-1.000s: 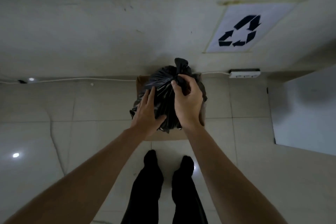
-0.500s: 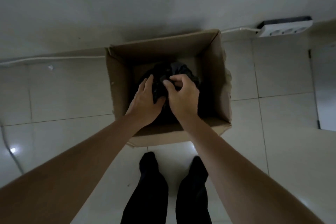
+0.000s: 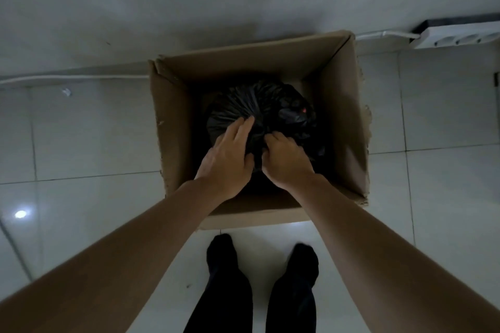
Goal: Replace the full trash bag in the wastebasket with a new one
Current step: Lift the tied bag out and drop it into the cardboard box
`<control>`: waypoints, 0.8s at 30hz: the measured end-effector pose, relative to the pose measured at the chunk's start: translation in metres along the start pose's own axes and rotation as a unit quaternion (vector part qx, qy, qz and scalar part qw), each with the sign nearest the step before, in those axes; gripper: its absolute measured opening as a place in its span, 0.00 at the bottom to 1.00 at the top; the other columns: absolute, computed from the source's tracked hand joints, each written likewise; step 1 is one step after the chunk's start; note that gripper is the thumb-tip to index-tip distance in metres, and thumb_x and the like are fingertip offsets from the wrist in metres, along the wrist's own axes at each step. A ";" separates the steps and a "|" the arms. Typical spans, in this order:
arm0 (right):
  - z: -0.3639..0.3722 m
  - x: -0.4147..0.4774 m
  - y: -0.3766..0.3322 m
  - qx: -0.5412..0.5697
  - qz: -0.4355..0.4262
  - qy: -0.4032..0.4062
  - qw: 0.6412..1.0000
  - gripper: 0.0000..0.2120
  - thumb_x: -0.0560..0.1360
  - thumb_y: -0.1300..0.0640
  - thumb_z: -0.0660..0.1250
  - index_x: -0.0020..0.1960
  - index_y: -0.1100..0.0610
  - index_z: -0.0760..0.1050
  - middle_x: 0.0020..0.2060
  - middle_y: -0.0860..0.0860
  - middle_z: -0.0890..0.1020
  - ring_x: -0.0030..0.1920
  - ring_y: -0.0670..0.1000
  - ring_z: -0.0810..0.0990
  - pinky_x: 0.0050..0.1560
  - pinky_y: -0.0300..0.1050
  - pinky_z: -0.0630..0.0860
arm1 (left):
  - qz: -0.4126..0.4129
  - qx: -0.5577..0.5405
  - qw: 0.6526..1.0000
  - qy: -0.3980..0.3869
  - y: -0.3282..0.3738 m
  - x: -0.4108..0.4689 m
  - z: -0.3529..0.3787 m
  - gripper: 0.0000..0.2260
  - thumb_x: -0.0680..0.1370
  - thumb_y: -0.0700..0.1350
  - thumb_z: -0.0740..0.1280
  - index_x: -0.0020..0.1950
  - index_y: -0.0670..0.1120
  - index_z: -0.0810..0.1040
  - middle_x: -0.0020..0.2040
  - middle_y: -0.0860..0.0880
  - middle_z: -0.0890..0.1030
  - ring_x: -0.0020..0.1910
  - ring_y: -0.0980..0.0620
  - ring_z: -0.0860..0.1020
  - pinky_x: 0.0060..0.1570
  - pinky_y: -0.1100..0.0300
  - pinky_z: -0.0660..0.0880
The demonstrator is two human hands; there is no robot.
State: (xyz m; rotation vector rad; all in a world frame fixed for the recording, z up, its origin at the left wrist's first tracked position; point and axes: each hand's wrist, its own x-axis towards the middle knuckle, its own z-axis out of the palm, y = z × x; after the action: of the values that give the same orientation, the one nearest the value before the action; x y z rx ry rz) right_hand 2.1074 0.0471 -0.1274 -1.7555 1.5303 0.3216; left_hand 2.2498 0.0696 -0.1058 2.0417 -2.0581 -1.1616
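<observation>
Your right hand (image 3: 286, 161) is clenched on the gathered neck of the black trash bag (image 3: 259, 108). Your left hand (image 3: 230, 155) lies flat, fingers extended, on the bag's 8 o'clock side. The bag sits inside the open cardboard box (image 3: 349, 121) on the tiled floor (image 3: 81, 143).

Black trash bag (image 3: 259, 108), brown cardboard box (image 3: 173, 127), white floor tiles (image 3: 89, 130)

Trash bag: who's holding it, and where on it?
Right hand grips the black trash bag at its gathered neck; left hand rests flat on its top, inside the cardboard box.
</observation>
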 end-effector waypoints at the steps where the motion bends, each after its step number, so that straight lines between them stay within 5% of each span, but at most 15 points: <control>1: 0.000 0.005 -0.001 0.039 0.009 -0.001 0.999 0.12 0.81 0.56 0.57 0.63 0.57 0.70 0.62 0.55 0.75 0.62 0.60 0.74 0.61 0.58 0.73 | 0.022 0.020 0.999 -0.017 -0.001 -0.001 0.002 0.32 0.81 0.44 0.61 0.81 0.53 0.49 0.80 0.51 0.54 0.77 0.47 0.59 0.72 0.48 0.65; 6: -0.005 0.009 0.006 0.136 0.023 -0.018 0.990 0.20 0.79 0.60 0.58 0.69 0.57 0.59 0.48 0.58 0.81 0.48 0.60 0.81 0.52 0.59 0.78 | 0.035 0.079 0.989 -0.120 -0.007 0.010 0.013 0.33 0.81 0.42 0.60 0.81 0.54 0.46 0.82 0.52 0.46 0.80 0.50 0.50 0.74 0.47 0.61; 10: -0.015 -0.006 0.016 0.123 0.042 0.012 0.991 0.26 0.80 0.60 0.57 0.77 0.55 0.58 0.63 0.58 0.75 0.62 0.60 0.74 0.62 0.58 0.73 | 0.022 0.069 0.985 -0.154 0.004 0.012 0.013 0.30 0.81 0.43 0.60 0.81 0.53 0.52 0.82 0.51 0.48 0.80 0.48 0.50 0.74 0.45 0.60; 16: -0.047 -0.070 -0.007 0.074 0.000 0.071 0.995 0.24 0.81 0.56 0.57 0.77 0.52 0.61 0.70 0.54 0.65 0.67 0.59 0.69 0.66 0.58 0.70 | -0.007 0.048 0.995 -0.091 0.043 -0.024 -0.025 0.24 0.81 0.46 0.60 0.78 0.51 0.62 0.78 0.49 0.59 0.75 0.45 0.62 0.72 0.47 0.64; 20: -0.085 -0.135 -0.029 0.130 -0.008 0.063 0.990 0.18 0.81 0.56 0.57 0.70 0.52 0.69 0.67 0.52 0.71 0.63 0.56 0.74 0.62 0.56 0.72 | -0.029 -0.017 0.999 -0.041 0.076 -0.067 -0.074 0.17 0.80 0.44 0.61 0.68 0.51 0.74 0.66 0.51 0.75 0.64 0.49 0.74 0.63 0.50 0.72; 24: -0.130 -0.207 -0.054 0.196 0.020 0.082 0.977 0.16 0.82 0.55 0.58 0.67 0.53 0.74 0.65 0.50 0.76 0.62 0.52 0.77 0.63 0.51 0.74 | -0.045 -0.069 0.996 0.019 0.127 -0.132 -0.132 0.13 0.80 0.44 0.62 0.63 0.51 0.79 0.60 0.54 0.80 0.59 0.54 0.76 0.58 0.56 0.76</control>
State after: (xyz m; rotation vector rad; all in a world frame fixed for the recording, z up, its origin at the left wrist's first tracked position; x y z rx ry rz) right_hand 2.0689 0.1083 0.1121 -1.4683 1.6178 -0.1065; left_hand 2.2266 0.1048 0.1162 2.0928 -1.8310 -1.2296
